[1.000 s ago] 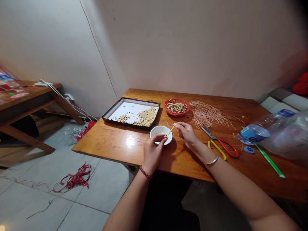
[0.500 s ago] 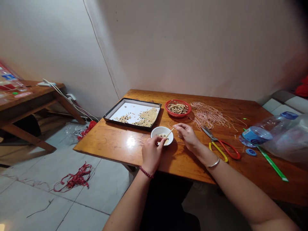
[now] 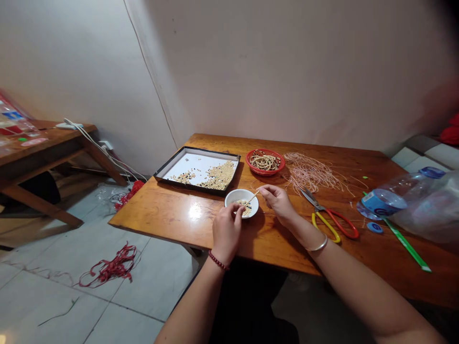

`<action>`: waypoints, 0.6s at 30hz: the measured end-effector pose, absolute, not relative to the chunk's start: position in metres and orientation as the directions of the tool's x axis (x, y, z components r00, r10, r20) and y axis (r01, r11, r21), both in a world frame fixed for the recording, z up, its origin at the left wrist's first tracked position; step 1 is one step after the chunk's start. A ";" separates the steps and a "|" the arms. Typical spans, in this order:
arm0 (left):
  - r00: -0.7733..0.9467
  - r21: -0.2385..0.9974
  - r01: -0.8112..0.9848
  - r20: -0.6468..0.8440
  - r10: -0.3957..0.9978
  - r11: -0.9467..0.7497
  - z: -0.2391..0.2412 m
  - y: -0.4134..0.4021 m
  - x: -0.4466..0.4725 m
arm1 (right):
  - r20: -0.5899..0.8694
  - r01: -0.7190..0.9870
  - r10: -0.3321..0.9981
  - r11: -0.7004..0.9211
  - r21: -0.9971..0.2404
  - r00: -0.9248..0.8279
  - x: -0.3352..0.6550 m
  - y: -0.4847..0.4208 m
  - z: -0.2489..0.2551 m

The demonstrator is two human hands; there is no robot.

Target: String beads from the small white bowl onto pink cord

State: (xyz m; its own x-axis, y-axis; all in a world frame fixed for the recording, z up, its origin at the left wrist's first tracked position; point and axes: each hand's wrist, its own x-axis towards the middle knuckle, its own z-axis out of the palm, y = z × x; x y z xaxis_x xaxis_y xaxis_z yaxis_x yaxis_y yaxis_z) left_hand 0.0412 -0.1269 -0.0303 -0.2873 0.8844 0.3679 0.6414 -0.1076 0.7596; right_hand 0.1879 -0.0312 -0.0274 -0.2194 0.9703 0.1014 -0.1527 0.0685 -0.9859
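Note:
A white bowl (image 3: 252,211) of small cream and dark beads stands near the table's front edge. My right hand (image 3: 277,202) pinches a short strand of cream beads (image 3: 255,195), held slantwise over the bowl's right rim. At the bowl's left front rim is my left hand (image 3: 228,223), thumb and forefinger bent close together above the loose beads (image 3: 245,204). Whatever lies between those fingertips is too small or hidden to make out. Behind the bowl, a red basket (image 3: 253,170) contains a heap of beaded strands (image 3: 265,161).
A black-rimmed tray (image 3: 179,184) of scattered beads sits left of the basket. Pink cords (image 3: 311,173) lie to the basket's right. Scissors (image 3: 328,215) with red and yellow handles rest beside my right forearm. Farther right are a plastic bottle (image 3: 383,200), a blue cap (image 3: 375,227) and a green strip (image 3: 409,248).
My left fingertips have moved off the lower end of the bead strand, down toward the loose beads. My right hand keeps its pinch in almost the same place.

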 end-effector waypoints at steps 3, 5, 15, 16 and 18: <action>-0.330 0.715 0.696 0.390 0.860 -0.057 -0.030 -0.128 0.038 | 0.124 -0.134 0.964 0.094 -0.986 -0.235 0.187 -0.031 -0.029; -0.331 0.681 0.731 0.413 0.849 -0.046 -0.028 -0.128 0.037 | 0.130 -0.139 0.962 0.098 -0.985 -0.242 0.187 -0.031 -0.030; -0.169 0.565 0.811 0.478 0.862 -0.154 -0.025 -0.129 0.044 | 0.149 -0.128 0.949 0.117 -0.985 -0.277 0.188 -0.031 -0.032; -0.165 0.594 0.787 0.465 0.870 -0.167 -0.026 -0.129 0.045 | 0.146 -0.126 0.948 0.114 -0.985 -0.284 0.188 -0.032 -0.031; -0.171 0.654 0.734 0.439 0.882 -0.184 -0.029 -0.127 0.045 | 0.132 -0.137 0.949 0.096 -0.986 -0.288 0.188 -0.032 -0.030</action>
State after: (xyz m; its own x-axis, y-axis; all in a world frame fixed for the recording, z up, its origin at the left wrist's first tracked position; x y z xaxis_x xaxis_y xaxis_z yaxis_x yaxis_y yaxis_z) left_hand 0.0454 -0.1268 -0.0294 -0.1709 0.8820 0.4392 0.7335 -0.1837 0.6544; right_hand 0.1879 -0.0325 -0.0302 -0.2876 0.9486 0.1323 -0.1371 0.0960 -0.9859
